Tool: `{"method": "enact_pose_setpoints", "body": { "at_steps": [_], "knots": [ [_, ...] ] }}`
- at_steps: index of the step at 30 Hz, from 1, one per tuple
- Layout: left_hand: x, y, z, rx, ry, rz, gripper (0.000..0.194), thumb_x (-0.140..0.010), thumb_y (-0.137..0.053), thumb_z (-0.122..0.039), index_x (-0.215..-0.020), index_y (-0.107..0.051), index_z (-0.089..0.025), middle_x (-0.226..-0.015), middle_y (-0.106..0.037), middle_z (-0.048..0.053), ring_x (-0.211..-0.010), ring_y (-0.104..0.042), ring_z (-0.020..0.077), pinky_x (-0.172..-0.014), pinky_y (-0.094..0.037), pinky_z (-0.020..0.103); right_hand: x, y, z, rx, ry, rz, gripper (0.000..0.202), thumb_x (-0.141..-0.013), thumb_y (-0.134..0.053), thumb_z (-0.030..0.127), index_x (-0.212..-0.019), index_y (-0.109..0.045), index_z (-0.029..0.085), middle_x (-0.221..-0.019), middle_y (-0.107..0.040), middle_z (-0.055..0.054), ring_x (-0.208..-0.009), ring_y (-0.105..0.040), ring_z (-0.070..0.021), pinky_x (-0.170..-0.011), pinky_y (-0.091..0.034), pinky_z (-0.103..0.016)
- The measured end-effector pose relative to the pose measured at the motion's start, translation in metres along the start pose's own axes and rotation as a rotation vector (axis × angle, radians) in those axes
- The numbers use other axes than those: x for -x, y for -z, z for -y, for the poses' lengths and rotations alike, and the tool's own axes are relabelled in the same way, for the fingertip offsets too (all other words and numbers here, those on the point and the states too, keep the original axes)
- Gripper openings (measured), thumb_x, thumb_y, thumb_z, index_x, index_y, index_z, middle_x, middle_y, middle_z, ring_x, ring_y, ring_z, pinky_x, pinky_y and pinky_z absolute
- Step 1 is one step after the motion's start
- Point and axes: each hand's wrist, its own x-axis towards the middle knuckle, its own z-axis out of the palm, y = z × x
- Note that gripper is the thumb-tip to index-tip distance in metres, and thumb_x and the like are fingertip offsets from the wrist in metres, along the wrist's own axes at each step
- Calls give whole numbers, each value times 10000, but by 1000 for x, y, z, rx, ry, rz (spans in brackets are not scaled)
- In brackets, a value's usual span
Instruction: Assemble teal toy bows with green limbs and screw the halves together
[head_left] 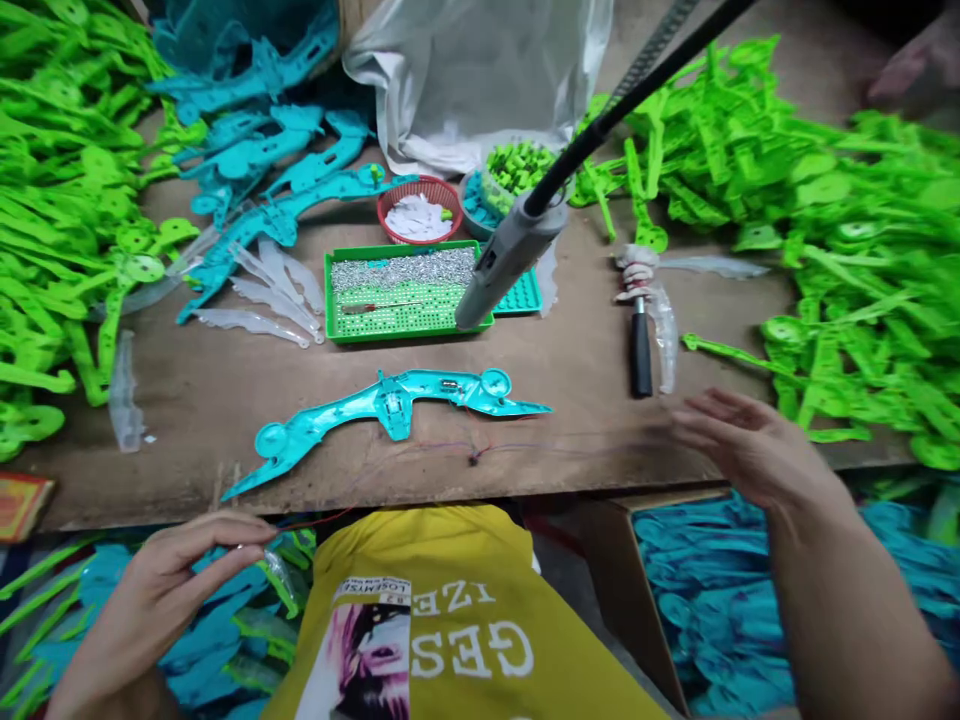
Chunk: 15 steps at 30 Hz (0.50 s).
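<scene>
A blue bow-shaped plastic part (394, 400) lies on the table with its inner side up, a small metal piece in its right half. Thin wires (474, 455) with a small dark component run along the table in front of it. My left hand (191, 570), at the table's front edge on the left, pinches the end of a thin red wire. On the right, my right hand (739, 440) is raised by the table edge with its fingers apart; faint wires run toward its blurred fingertips, and no held object shows.
A grey electric screwdriver (502, 262) hangs over a green tray (409, 338) of screws. Behind are a red basket (421, 237) and bowls of small parts. Green parts (870, 250) heap up on both sides. A black-handled hammer (640, 345) lies at right; an open box (637, 600) stands below.
</scene>
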Motion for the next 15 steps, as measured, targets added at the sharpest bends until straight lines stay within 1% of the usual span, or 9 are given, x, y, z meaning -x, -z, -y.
{"method": "enact_pose_setpoints", "body": {
  "at_steps": [2, 3, 4, 5, 7, 9, 11, 13, 15],
  "knots": [
    [-11, -5, -12, 1, -204, -14, 108, -844, -694, -282, -842, -798, -311, -761, -706, 22, -671, -673, 149, -596, -544, 209, 13, -8, 15, 123, 130, -317, 653, -577, -857, 418, -1129, -563, 230, -1279, -581, -177, -1108, -620, -380, -868, -546, -528],
    [-17, -9, -18, 7, -272, -16, 128, -847, -696, -245, -880, -802, -307, -746, -676, 22, -650, -651, 130, -570, -524, 191, 24, -17, 26, 204, 293, -437, 681, -629, -829, 423, -1212, -544, 215, -1356, -528, -183, -1225, -540, -408, -969, -495, -541],
    [-22, -15, -25, 22, -322, -5, 140, -844, -706, -226, -912, -804, -300, -744, -658, 23, -642, -641, 120, -564, -514, 187, 39, -28, 39, 245, 524, -547, 737, -599, -843, 384, -1240, -546, 171, -1353, -519, -217, -1261, -497, -437, -1001, -464, -578],
    [-27, -22, -32, 51, -357, -11, 137, -842, -713, -215, -915, -804, -287, -744, -651, 24, -632, -632, 114, -559, -507, 188, 56, -42, 53, 186, 714, -503, 688, -644, -820, 330, -1257, -555, 163, -1357, -523, -218, -1295, -479, -417, -1007, -467, -575],
    [-35, -38, -46, 136, -397, -44, 124, -815, -751, -186, -905, -798, -258, -713, -652, 12, -607, -619, 101, -554, -493, 188, 97, -75, 82, -132, 892, -120, 450, -805, -700, 262, -1239, -587, 230, -1256, -616, -139, -1209, -591, -321, -1016, -490, -542],
    [-41, -53, -60, 235, -437, -94, 122, -780, -789, -170, -882, -787, -236, -708, -673, 5, -606, -621, 96, -554, -492, 188, 138, -109, 107, -193, 931, 509, 576, -846, -668, 247, -1387, -468, 261, -1296, -622, -121, -1192, -624, -294, -1021, -511, -530],
    [-45, -64, -72, 262, -478, -167, 152, -757, -808, -153, -886, -779, -228, -723, -699, 0, -633, -636, 97, -582, -505, 196, 171, -141, 125, -137, 1040, 962, 844, -793, -736, 267, -1508, -290, 223, -1413, -552, -155, -1290, -562, -305, -1079, -479, -521],
    [-46, -70, -81, 255, -512, -246, 156, -748, -817, -150, -876, -777, -229, -735, -710, -5, -672, -653, 106, -632, -527, 215, 190, -165, 135, -164, 1060, 1132, 863, -812, -691, 216, -1533, -217, 191, -1390, -577, -159, -1267, -584, -271, -1031, -526, -457],
    [-46, -72, -83, 256, -508, -342, 143, -727, -837, -173, -842, -775, -232, -750, -702, -6, -698, -656, 112, -651, -537, 228, 196, -175, 137, -188, 951, 1156, 719, -853, -605, 149, -1497, -287, 191, -1243, -675, -117, -1091, -682, -209, -893, -588, -364]
  ]
}}
